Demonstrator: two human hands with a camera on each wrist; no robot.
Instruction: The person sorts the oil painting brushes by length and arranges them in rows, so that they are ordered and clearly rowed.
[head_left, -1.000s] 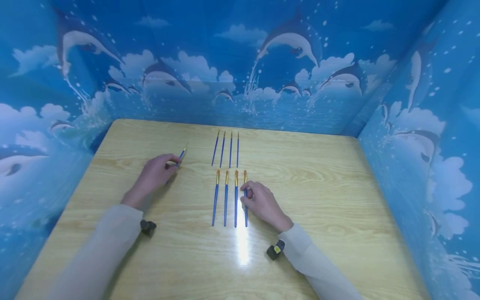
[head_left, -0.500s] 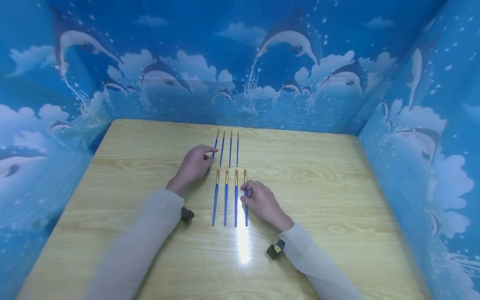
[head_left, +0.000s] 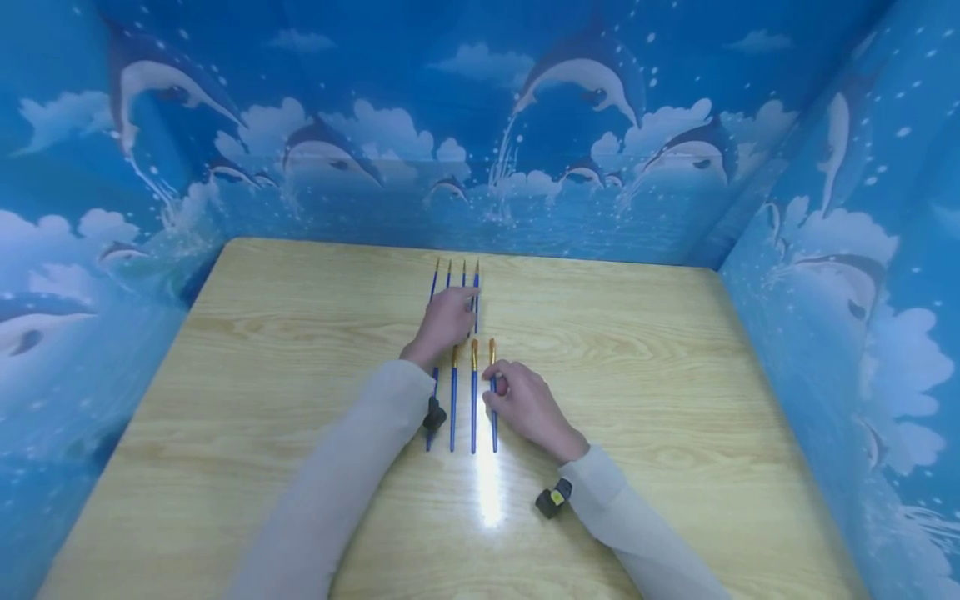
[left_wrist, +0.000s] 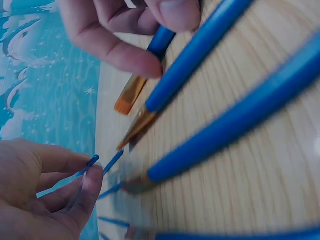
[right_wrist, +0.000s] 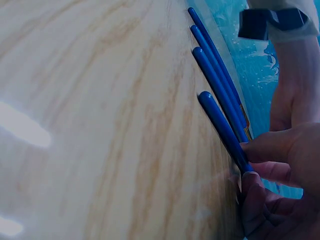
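In the head view my left hand (head_left: 444, 318) is over the row of thin blue paintbrushes (head_left: 434, 285), covering parts of their handles. Its thumb and forefinger pinch a thin paintbrush (left_wrist: 93, 160), its handle end showing in the left wrist view. My right hand (head_left: 528, 406) holds the rightmost wide paintbrush (head_left: 494, 433) between thumb and fingers as it lies on the table. The other wide paintbrushes (head_left: 474, 408), with blue handles, gold ferrules and orange bristles, lie to its left. My left sleeve and wrist partly hide the leftmost wide one.
The wood-grain table (head_left: 660, 358) is surrounded by a blue dolphin-print backdrop (head_left: 480, 125). A black wrist camera (head_left: 434, 414) on my left arm hangs over the left wide brushes; another wrist camera (head_left: 553, 498) is on my right wrist. Light glares off the front tabletop.
My left hand has moved right from the table's left part, carrying the thin paintbrush across to the right end of the thin row. My right hand has stayed at the rightmost wide paintbrush.
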